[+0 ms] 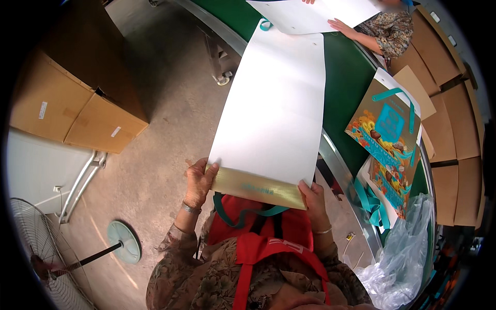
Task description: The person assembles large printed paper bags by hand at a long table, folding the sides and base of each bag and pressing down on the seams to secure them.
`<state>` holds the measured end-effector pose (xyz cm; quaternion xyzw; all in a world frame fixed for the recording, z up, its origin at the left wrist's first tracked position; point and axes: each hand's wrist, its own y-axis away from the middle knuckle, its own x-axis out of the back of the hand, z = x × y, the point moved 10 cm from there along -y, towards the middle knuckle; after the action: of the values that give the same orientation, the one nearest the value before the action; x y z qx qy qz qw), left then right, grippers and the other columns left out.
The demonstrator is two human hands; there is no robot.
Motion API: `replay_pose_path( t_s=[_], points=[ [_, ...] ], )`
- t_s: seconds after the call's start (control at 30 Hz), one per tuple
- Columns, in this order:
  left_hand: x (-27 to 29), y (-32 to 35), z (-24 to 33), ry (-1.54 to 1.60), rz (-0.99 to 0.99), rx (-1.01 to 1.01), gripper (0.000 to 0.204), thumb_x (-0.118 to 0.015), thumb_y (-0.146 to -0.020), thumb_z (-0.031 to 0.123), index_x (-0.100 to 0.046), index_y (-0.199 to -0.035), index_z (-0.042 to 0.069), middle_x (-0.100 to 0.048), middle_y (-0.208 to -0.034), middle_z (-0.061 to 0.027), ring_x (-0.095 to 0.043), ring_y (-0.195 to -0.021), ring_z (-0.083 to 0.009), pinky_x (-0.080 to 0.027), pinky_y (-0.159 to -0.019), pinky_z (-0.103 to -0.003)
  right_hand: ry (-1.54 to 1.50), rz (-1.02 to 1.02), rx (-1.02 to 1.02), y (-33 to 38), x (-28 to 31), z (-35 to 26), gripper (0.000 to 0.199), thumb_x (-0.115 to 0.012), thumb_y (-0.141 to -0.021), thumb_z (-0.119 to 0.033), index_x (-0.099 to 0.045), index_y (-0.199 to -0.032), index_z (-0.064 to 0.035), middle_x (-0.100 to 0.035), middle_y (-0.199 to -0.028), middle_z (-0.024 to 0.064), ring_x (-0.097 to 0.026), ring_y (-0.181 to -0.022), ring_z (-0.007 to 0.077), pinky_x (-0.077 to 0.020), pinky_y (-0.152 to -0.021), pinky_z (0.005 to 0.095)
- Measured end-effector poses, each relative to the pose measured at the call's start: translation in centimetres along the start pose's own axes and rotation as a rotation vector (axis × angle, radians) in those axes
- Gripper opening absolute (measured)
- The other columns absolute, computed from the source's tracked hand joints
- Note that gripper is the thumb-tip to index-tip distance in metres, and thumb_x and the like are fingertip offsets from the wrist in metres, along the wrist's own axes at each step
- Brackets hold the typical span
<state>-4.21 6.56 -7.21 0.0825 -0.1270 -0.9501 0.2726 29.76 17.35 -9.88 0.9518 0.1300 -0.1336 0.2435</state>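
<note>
Paper bag [271, 111], flat, white side up, is held by you at its near end, out over the edge of the green table [346, 77]. Your left hand [199, 181] is closed on the near left corner, thumb on top of the gold band [256, 188], other fingers under and out of sight. Your right hand [312, 199] is clamped on the near right corner the same way, thumb over, fingers hidden beneath. Both hands sit about equally close to the bag; neither leads.

Long axis runs straight away from you, from the gold band at your fingers up to the far end, where a teal handle [265, 24] pokes out. So the whole length lies beyond your fingertips, tilted slightly right. A second teal handle loop [243, 212] hangs under the near edge against your red apron [268, 237].

Right of the bag on the table: a stack of printed bags [387, 129] with teal handles, well apart from your right hand. Clear plastic bag [403, 258] lower right. Another person's hand [341, 25] rests on a white sheet [310, 13] at the far end, just beyond your bag. Cardboard boxes [77, 103] and a fan [46, 253] sit left on the floor.

Hidden: underside of the bag, your under-fingers, whether the far end touches the table or the white sheet. Cannot tell.
</note>
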Motion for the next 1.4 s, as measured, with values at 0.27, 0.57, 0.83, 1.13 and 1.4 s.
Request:
replay_pose_path(
  t_s=[0.27, 0.57, 0.83, 1.13, 1.4],
  points=[
    [-2.8, 6.1, -3.4, 0.263, -0.366, 0.335, 0.041, -0.078, -0.086, 0.016, -0.063, -0.115, -0.009, -0.071, -0.105, -0.0133, -0.067, -0.096, -0.0184, -0.055, -0.086, -0.031, 0.518, -0.092, 0.050, 0.4, 3.1, -3.3, 0.022, -0.068, -0.092, -0.018, -0.069, -0.085, 0.0022, -0.058, -0.069, -0.0048, -0.050, -0.062, 0.0038, -0.0403, -0.055, 0.0229],
    [-13.3, 4.8, 2.3, 0.401, -0.473, 0.122, 0.032, -0.078, -0.086, 0.014, -0.068, -0.113, 0.002, -0.070, -0.110, -0.0049, -0.063, -0.105, -0.0139, -0.051, -0.091, -0.031, -0.002, -0.055, 0.289, -4.2, 4.3, -20.4, 0.075, -0.039, -0.098, -0.065, -0.057, -0.126, 0.0026, -0.071, -0.105, 0.0108, -0.067, -0.091, 0.0171, -0.0530, -0.084, 0.0307],
    [-24.6, 1.3, 2.8, 0.542, -0.470, 0.022, 0.031, -0.075, -0.089, 0.017, -0.064, -0.112, 0.000, -0.068, -0.110, -0.0088, -0.067, -0.096, -0.0152, -0.057, -0.081, -0.030, 0.255, -0.222, 0.448, 2.7, -1.2, -9.8, 0.091, -0.054, -0.094, -0.061, -0.027, -0.151, 0.0037, -0.040, -0.149, 0.0192, -0.047, -0.131, 0.0251, -0.0356, -0.110, 0.0397],
    [-28.4, 2.7, 2.9, 0.723, -0.421, 0.121, 0.027, -0.070, -0.093, 0.016, -0.062, -0.112, -0.002, -0.067, -0.107, -0.0076, -0.066, -0.094, -0.0158, -0.058, -0.080, -0.031, 0.264, 0.245, 0.244, 4.7, -0.3, -10.3, 0.067, -0.063, -0.097, -0.030, -0.034, -0.146, 0.0042, -0.045, -0.142, 0.0133, -0.048, -0.127, 0.0241, -0.0432, -0.102, 0.0350],
    [-29.4, 4.3, 2.5, 0.601, -0.531, 0.053, 0.024, -0.070, -0.093, 0.016, -0.067, -0.109, -0.002, -0.070, -0.102, -0.0045, -0.064, -0.089, -0.0097, -0.053, -0.077, -0.027, -0.122, 0.045, 0.338, 3.5, -0.2, -7.8, 0.065, -0.066, -0.095, -0.025, -0.035, -0.144, 0.0040, -0.047, -0.139, 0.0132, -0.049, -0.126, 0.0234, -0.0423, -0.105, 0.0381]
  ],
)
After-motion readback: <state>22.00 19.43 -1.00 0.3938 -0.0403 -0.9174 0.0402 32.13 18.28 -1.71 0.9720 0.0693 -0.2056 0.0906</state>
